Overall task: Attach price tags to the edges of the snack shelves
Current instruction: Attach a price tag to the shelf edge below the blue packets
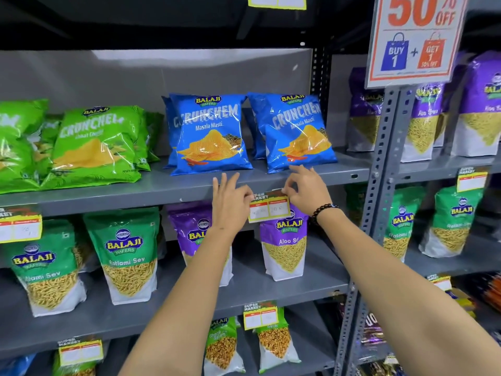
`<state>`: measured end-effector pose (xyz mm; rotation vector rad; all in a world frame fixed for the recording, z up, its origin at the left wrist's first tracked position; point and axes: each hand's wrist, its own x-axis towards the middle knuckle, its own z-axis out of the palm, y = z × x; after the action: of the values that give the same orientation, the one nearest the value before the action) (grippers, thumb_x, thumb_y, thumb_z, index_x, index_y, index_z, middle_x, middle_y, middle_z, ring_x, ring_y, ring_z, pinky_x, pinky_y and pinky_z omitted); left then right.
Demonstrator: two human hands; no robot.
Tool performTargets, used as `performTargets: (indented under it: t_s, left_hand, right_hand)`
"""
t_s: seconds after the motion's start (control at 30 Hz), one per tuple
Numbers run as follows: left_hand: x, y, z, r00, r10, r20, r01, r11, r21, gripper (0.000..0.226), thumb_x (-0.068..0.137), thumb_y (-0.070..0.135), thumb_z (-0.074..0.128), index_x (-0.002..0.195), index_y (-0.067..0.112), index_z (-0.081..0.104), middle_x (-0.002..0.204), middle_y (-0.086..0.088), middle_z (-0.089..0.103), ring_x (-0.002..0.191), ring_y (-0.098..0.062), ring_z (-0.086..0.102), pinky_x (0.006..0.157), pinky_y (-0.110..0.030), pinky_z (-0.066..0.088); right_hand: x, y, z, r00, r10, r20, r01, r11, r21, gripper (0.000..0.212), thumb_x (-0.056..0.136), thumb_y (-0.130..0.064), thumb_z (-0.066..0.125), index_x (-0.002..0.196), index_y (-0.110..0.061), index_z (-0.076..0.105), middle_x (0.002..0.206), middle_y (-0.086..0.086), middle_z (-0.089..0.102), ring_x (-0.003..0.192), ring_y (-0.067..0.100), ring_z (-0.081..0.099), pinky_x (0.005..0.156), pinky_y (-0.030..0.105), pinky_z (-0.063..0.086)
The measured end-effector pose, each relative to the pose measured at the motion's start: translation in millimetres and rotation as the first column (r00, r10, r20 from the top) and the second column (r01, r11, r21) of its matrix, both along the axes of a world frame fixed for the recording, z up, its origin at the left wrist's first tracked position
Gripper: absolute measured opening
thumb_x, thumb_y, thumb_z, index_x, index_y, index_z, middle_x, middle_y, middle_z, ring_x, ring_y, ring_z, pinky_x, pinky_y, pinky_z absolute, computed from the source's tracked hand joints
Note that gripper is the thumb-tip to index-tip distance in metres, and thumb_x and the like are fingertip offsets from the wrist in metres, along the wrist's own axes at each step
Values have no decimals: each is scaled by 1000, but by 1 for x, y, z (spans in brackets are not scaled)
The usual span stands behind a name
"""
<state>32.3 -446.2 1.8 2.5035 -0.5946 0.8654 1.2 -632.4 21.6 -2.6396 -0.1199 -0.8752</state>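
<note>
A yellow-bordered price tag [269, 208] with white boxes hangs at the front edge of the grey shelf [135, 198] that carries blue Crunchem bags [210, 134]. My left hand [230, 200] pinches the tag's upper left corner against the edge. The upper right corner is pinched by my right hand [305, 189], which wears a dark bead bracelet. The other fingers of both hands are spread. The tag's lower half hangs in front of a purple Aloo Sev pouch [284, 240].
Other tags hang on shelf edges at far left [20, 227], lower middle [260, 316], lower left [80, 351] and right [471, 180]. Green snack bags fill the left. A 50% off sign [414, 36] hangs on the perforated grey upright [379, 164].
</note>
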Motion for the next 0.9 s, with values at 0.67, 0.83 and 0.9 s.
performTargets:
  t_s: [0.67,0.83,0.9]
  left_hand:
    - [-1,-8,15,996,74,-52,-84,968,-237,14,88,22,61,87,21,74,133,-5,60,123,-33,53,112,-46,31]
    - [-4,-6,21,995,85,-57,-98,950,-296,14,85,19,62,83,22,75,129,-1,63,110,-29,62,99,-51,47]
    - [-5,-6,22,994,91,-59,-104,952,-289,13,85,18,62,84,22,75,130,1,62,108,-28,63,98,-51,48]
  right_hand:
    - [6,4,12,995,-94,42,92,994,53,20,85,-29,64,77,-11,65,97,7,67,86,28,62,85,40,44]
    - [7,8,19,996,-85,22,83,994,72,19,85,-28,64,78,-10,68,93,8,71,87,28,64,81,40,48]
    - [9,9,21,995,-99,8,99,993,65,20,85,-29,65,80,-10,69,95,8,70,86,28,63,79,40,49]
